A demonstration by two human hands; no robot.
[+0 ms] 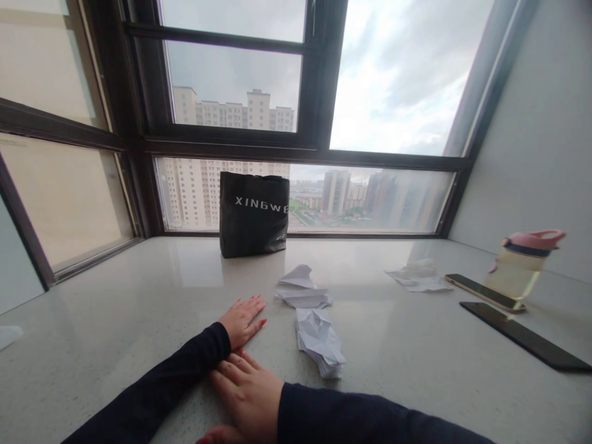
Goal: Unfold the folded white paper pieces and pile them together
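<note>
My left hand (243, 319) lies flat on the pale stone sill (139, 308), fingers stretched out toward the window, holding nothing. My right hand (247, 394) rests flat just behind it, its fingers reaching left over my left wrist in its dark sleeve. It is empty too. Just right of both hands lie crumpled white papers: one long crushed sheet (319, 340) nearest, and folded pieces (301, 290) a little farther. A black bag (253, 213) with white lettering stands upright by the window, straight ahead of my left hand.
More crumpled white paper (419, 275) lies at the right. Beside it are a gold-edged phone (485, 291), a dark flat slab (525, 336) and a clear bottle with a pink lid (520, 265). Dark-framed windows close off the back and left; a grey wall stands at the right.
</note>
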